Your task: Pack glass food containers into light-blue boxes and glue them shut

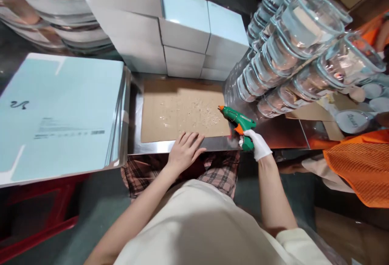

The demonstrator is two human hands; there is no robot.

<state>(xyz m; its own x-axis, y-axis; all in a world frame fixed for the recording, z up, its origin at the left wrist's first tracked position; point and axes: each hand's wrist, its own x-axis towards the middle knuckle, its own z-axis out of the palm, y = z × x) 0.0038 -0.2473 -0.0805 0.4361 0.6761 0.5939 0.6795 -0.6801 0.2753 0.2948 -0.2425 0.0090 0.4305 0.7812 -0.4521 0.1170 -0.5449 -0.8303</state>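
Green glue gun (pixel 240 118): the right hand's (pixel 258 145) fingers clamp it beside the cardboard (pixel 154 95) on the bench (pixel 154 147). The left hand (pixel 184 153) rests, fingers slightly apart. Boxes (pixel 184 34) behind look finished; cartons (pixel 67 95) at left look unfolded.

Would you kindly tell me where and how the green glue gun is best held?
The glue gun is probably best held by its green grip from the right, as the gloved right hand does: the orange nozzle points left, and the trigger fronts the grip.
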